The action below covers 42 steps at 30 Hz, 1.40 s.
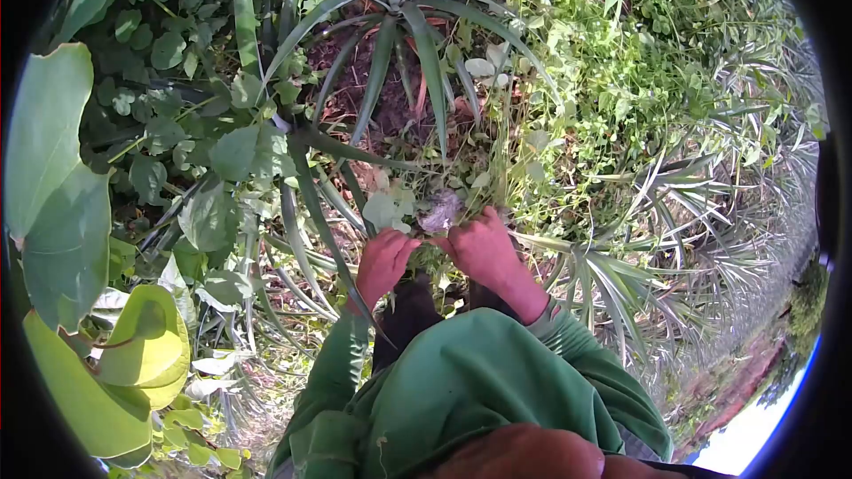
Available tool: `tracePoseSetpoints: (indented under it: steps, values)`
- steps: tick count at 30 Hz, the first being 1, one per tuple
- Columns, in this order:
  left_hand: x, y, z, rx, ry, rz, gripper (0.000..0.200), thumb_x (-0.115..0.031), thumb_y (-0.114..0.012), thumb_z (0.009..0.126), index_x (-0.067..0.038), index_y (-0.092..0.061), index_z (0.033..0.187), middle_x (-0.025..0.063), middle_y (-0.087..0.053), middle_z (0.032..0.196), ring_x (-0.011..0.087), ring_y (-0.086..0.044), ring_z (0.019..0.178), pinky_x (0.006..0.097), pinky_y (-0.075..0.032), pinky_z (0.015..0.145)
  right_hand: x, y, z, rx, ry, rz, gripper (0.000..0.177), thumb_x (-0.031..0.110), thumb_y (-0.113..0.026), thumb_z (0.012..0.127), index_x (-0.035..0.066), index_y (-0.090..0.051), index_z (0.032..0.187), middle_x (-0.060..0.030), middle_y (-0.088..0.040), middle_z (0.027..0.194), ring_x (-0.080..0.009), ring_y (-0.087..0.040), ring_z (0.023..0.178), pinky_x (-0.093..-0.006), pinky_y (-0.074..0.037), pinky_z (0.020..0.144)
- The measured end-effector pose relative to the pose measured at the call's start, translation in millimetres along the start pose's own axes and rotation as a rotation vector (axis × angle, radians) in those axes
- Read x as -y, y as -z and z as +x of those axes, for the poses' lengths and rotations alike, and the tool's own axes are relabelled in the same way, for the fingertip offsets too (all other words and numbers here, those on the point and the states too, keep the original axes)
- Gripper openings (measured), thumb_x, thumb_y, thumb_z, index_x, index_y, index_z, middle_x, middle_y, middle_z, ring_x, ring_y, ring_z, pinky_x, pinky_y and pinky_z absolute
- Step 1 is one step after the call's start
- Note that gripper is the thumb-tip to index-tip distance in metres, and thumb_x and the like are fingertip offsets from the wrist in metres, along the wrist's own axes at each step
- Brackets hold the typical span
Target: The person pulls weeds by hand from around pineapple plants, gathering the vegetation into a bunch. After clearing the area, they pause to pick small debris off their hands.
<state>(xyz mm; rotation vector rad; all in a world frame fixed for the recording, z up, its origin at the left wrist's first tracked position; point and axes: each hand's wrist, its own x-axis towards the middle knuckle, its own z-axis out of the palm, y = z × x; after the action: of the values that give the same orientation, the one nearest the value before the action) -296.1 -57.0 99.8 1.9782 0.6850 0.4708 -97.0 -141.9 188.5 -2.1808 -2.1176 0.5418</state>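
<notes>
My left hand (383,264) is closed, its fingers pinched together low in front of my body. Close beside it on the right, my right hand (484,253) is also closed, with thumb and finger pointing toward the left hand. Whatever lies between the fingertips is too small to make out. Just beyond the hands is a pale, greyish clump (439,211) on the ground. Rounded pale-green leaves (383,210) touch the area above my left hand. Thin green stems (502,146) run down toward my right hand.
A large pineapple-like plant (390,31) with long, stiff leaves stands ahead. More spiky plants (612,279) spread to the right. Leafy weeds (586,80) cover the ground. Broad leaves (58,186) hang close on the left. A long blade (319,213) crosses by my left wrist.
</notes>
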Motion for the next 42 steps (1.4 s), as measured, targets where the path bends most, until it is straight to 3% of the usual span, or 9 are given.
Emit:
tracePoseSetpoints:
  steps: [2,5,9,11,15,21,29,33,42]
  values:
    - [-9.0,21.4,-17.0,0.068,0.006,0.034,0.021,-0.012,-0.066,0.096,0.003,-0.062,0.082,0.0174,-0.059,0.076,0.0384,-0.057,0.074,0.0474,-0.046,0.068,22.6,2.1,-10.8,-0.047,0.05,0.037,0.039,0.04,-0.059,0.099,0.013,-0.072,0.075,-0.0058,-0.064,0.063,-0.0253,-0.065,0.064,-0.0451,-0.045,0.087]
    - [-7.3,31.1,-27.6,0.061,-0.027,-0.021,0.023,-0.01,-0.067,0.095,0.003,-0.058,0.078,0.0164,-0.053,0.071,0.0371,-0.055,0.07,0.0464,-0.043,0.064,38.1,-13.4,-15.8,0.196,-0.085,0.053,0.035,0.038,-0.059,0.099,0.014,-0.072,0.078,-0.0047,-0.065,0.067,-0.0244,-0.066,0.068,-0.0463,-0.044,0.09]
    - [10.8,33.5,-57.4,0.023,0.092,0.037,0.019,-0.012,-0.066,0.097,0.002,-0.064,0.085,0.0178,-0.06,0.078,0.0382,-0.058,0.073,0.0466,-0.048,0.07,7.3,-40.2,26.4,0.116,0.11,0.093,0.042,0.047,-0.059,0.098,0.011,-0.07,0.078,-0.0042,-0.066,0.073,-0.0247,-0.067,0.077,-0.0431,-0.045,0.093]
    - [12.4,39.3,-65.7,0.007,0.127,0.044,0.023,-0.014,-0.065,0.098,0.002,-0.061,0.083,0.0184,-0.058,0.076,0.0386,-0.057,0.071,0.0467,-0.047,0.068,-0.6,-51.0,50.2,0.031,0.403,0.049,0.045,0.052,-0.059,0.097,0.009,-0.07,0.09,-0.0064,-0.066,0.084,-0.0257,-0.065,0.086,-0.0418,-0.046,0.086]
    - [2.6,47.2,-66.3,-0.017,0.217,0.022,0.029,-0.016,-0.064,0.1,0.003,-0.057,0.08,0.0196,-0.054,0.074,0.0396,-0.055,0.07,0.0469,-0.042,0.065,-17.8,-54.1,76.7,0.111,0.487,0.045,0.047,0.054,-0.057,0.097,0.009,-0.07,0.095,-0.0084,-0.065,0.089,-0.0267,-0.065,0.09,-0.0423,-0.046,0.087]
    - [3.7,43.0,-72.5,-0.032,0.208,0.048,0.029,-0.016,-0.063,0.101,0.003,-0.057,0.081,0.0199,-0.055,0.075,0.0399,-0.056,0.072,0.0474,-0.043,0.066,-30.5,-47.3,52.5,-0.05,0.289,-0.014,0.056,0.058,-0.053,0.098,0.008,-0.068,0.08,-0.0099,-0.067,0.076,-0.0296,-0.067,0.079,-0.0431,-0.047,0.091]
    - [21.2,46.5,-95.9,0.042,-0.033,-0.007,0.02,-0.009,-0.067,0.095,0.004,-0.061,0.082,0.0171,-0.059,0.078,0.037,-0.056,0.075,0.0459,-0.045,0.069,69.2,-43.6,-82.2,-0.096,-0.021,-0.042,0.048,0.045,-0.058,0.1,0.009,-0.065,0.068,-0.0054,-0.059,0.057,-0.0247,-0.063,0.062,-0.0403,-0.044,0.079]
    - [27.3,64.1,-105.5,0.098,-0.074,0.02,0.017,-0.008,-0.066,0.095,0.004,-0.063,0.082,0.0163,-0.06,0.08,0.0362,-0.057,0.078,0.0456,-0.046,0.071,108.6,-43.3,-87.8,-0.148,-0.108,-0.058,0.043,0.041,-0.057,0.101,0.009,-0.066,0.074,-0.0059,-0.06,0.057,-0.0245,-0.063,0.063,-0.0385,-0.043,0.079]
    - [45.3,80.3,-131.6,0.098,-0.011,0.07,0.024,-0.013,-0.063,0.099,0.005,-0.061,0.083,0.0147,-0.054,0.07,0.0336,-0.054,0.071,0.0449,-0.045,0.071,77.7,-77.9,-51.8,-0.044,-0.039,0.052,0.045,0.047,-0.054,0.101,0.007,-0.068,0.088,-0.0094,-0.068,0.077,-0.0284,-0.068,0.079,-0.0422,-0.046,0.087]
